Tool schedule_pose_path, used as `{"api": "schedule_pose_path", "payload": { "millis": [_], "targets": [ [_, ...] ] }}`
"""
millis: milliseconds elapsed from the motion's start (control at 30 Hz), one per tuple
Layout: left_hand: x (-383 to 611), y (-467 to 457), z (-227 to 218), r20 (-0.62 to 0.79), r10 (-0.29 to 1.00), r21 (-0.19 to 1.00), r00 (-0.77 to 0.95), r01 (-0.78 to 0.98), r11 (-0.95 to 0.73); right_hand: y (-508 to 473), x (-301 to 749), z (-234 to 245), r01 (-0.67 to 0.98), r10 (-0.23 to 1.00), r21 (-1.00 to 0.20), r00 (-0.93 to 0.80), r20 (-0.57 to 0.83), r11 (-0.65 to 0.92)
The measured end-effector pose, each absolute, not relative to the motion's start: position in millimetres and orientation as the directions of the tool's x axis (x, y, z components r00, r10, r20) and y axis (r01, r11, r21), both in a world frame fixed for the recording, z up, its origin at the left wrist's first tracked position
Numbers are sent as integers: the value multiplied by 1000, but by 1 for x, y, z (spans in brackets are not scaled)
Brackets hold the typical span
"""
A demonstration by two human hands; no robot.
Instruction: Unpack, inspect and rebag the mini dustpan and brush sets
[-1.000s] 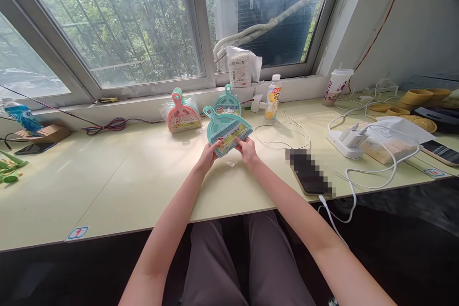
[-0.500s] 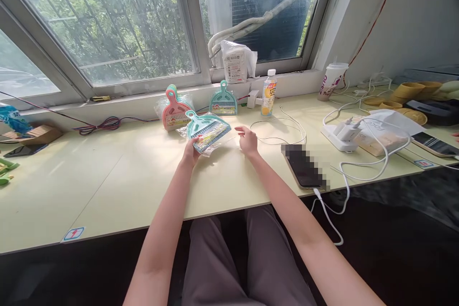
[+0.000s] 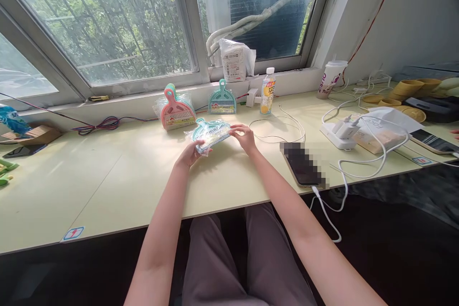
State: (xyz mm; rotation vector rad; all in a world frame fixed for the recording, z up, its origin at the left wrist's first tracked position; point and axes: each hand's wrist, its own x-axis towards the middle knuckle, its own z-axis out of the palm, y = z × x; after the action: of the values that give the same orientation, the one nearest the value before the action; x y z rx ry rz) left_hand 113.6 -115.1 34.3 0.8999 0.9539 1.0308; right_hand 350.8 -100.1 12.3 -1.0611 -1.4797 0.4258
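At frame centre, my left hand and right hand each grasped an end of the wrapped teal dustpan set, low over the table. The step appeared to be unwrapping; the next move called for finding the wrapper's seam.

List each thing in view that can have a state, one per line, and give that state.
Teal dustpan set: bagged, held low over the table by both hands.
Left hand: gripping its near corner.
Right hand: fingers on its right edge.
Pink dustpan set: propped upright.
Bottle: upright, capped.
Phone: plugged in.
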Motion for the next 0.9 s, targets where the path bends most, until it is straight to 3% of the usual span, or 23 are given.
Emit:
{"api": "schedule_pose_path", "payload": {
  "millis": [367,500,667,767,900],
  "targets": [
    [115,-119,30,-110,904,974,413,-134,180,-93,349,1,472,793,-745,145,592,470],
    [117,-123,33,-113,900,980,422,-102,171,-91,348,-4,367,849,-820,129,512,439],
    [116,-127,35,-161,897,981,412,-30,190,-84,352,-9,153,975,-968,66,212,200],
    [116,-127,36,-149,896,987,419,1,164,-82,355,-9,97,980,-977,28,196,192],
    [121,-127,38,-13,946,1000,325,-14,19,-83,355,-8,129,970,-971,112,214,200]
  ]
}}
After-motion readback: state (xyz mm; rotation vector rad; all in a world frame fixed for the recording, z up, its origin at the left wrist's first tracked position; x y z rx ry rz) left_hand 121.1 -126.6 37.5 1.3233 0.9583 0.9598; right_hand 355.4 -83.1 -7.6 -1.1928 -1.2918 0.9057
